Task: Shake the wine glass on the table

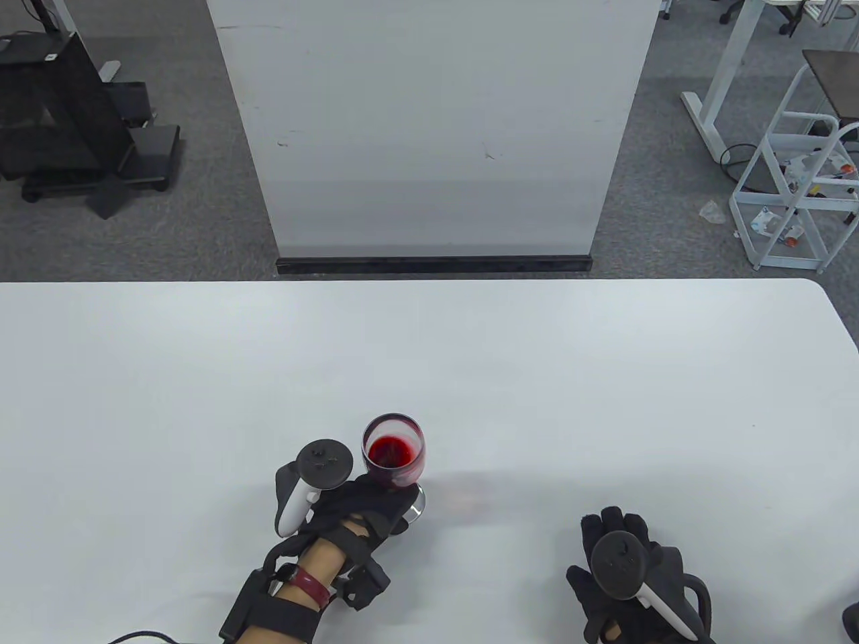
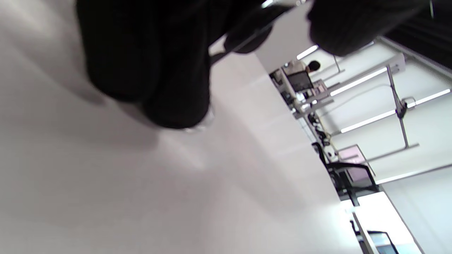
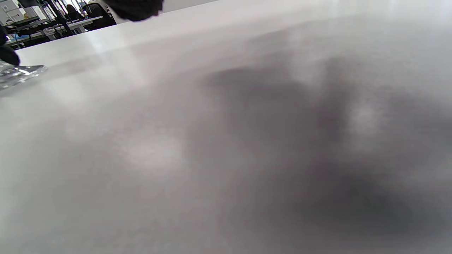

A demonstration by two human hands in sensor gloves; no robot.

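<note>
A clear wine glass (image 1: pixel 394 451) with a little red wine stands upright on the white table (image 1: pixel 470 376), near the front, left of centre. My left hand (image 1: pixel 369 504) in a black glove grips it low down, around the stem and over the foot. The stem is hidden by the fingers (image 2: pixel 169 70) in the left wrist view. The foot's edge (image 1: pixel 419 506) shows to the right of the hand. My right hand (image 1: pixel 621 557) rests flat on the table at the front right, fingers spread, holding nothing. The glass foot (image 3: pixel 17 74) shows at the left edge of the right wrist view.
A tall white panel (image 1: pixel 429 127) stands just behind the table's far edge. A white wire rack (image 1: pixel 798 194) and a black stand (image 1: pixel 67 114) are on the floor beyond.
</note>
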